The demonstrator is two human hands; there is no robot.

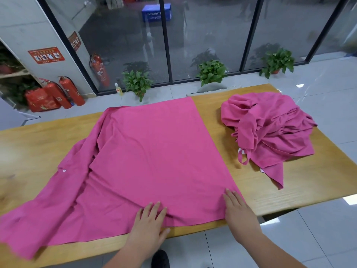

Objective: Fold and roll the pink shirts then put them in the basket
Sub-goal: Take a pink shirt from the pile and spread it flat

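A pink shirt [150, 155] lies spread flat across the middle of the wooden table [289, 190], its right side folded in to a straight edge and its left sleeve trailing off toward the near left. My left hand [149, 222] rests flat, fingers straight, on the shirt's near hem. My right hand [238, 211] presses flat on the shirt's near right corner. A crumpled heap of pink shirts [270, 128] sits on the table's right part. No basket is in view.
Behind the table stand a glass wall, potted plants [211, 72], red fire extinguishers [65, 91] at the left and a grey chair back [212, 88] at the far edge. Bare wood shows at the far left and near right of the table.
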